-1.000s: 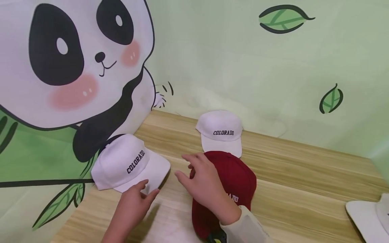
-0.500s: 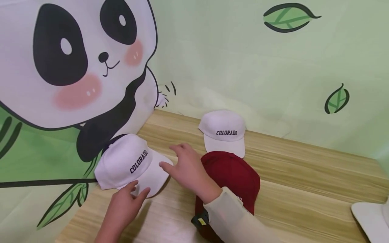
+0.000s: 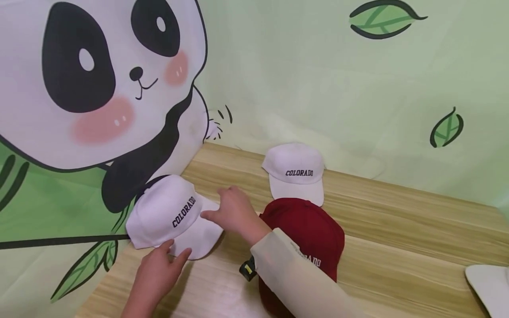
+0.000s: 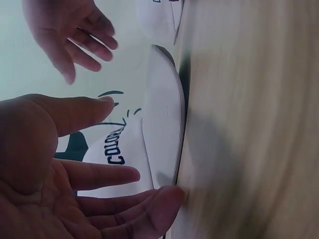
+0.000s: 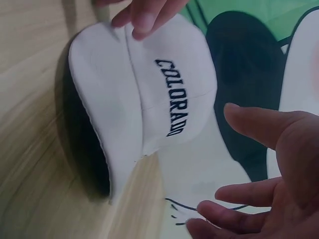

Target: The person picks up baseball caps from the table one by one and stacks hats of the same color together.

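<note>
A white baseball cap (image 3: 167, 216) with dark COLORADO lettering sits at the left of the wooden table, its brim facing the near right. My left hand (image 3: 157, 269) is at the near side of its brim, thumb and fingers spread apart. In the left wrist view the fingers of the left hand (image 4: 124, 199) overlap the cap's edge. My right hand (image 3: 234, 212) hovers by the far right side of the brim, fingers apart. The right wrist view shows a gap between the right hand (image 5: 259, 184) and the white cap (image 5: 169, 84). Neither hand grips anything.
A dark red cap (image 3: 306, 234) lies partly under my right forearm. Behind it another white cap (image 3: 296, 170) stands near the back wall. A further white brim (image 3: 489, 287) shows at the right edge. A panda-printed backdrop (image 3: 119, 110) borders the table (image 3: 397, 229).
My right hand has moved left, from over the red cap to beside the left white cap's brim. My left hand has shifted slightly left. The caps stay in place while the view turns slightly.
</note>
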A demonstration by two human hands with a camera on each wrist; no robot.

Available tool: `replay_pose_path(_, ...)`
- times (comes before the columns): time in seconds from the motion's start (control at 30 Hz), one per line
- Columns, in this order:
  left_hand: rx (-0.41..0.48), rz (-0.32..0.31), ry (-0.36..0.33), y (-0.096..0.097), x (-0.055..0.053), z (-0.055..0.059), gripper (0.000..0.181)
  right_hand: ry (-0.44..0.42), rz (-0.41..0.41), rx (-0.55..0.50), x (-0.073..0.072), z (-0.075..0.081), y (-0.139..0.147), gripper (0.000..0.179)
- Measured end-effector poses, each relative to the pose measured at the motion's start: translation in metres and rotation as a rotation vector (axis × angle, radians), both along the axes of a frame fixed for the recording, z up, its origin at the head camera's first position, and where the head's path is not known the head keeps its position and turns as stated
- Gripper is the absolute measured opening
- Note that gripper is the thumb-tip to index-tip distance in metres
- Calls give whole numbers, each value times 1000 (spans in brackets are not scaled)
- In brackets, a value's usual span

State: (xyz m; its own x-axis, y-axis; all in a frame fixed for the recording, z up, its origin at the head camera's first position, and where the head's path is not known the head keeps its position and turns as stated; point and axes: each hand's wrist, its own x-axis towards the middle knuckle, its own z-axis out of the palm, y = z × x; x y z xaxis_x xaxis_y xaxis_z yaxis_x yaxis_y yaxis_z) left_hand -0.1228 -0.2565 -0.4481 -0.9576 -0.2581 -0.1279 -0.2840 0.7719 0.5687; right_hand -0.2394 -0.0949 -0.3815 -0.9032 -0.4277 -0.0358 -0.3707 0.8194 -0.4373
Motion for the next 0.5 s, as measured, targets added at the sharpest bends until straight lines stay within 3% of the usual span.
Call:
replay_pose_path(0.3,-36,12,-11,-7,2,0,66,-52,-8,98,-15,-13,-21,74)
replay_pose_path(0.5,-48,34,-50,-8,4,-2,67,-77,-34,155,-24,-23,-30,55)
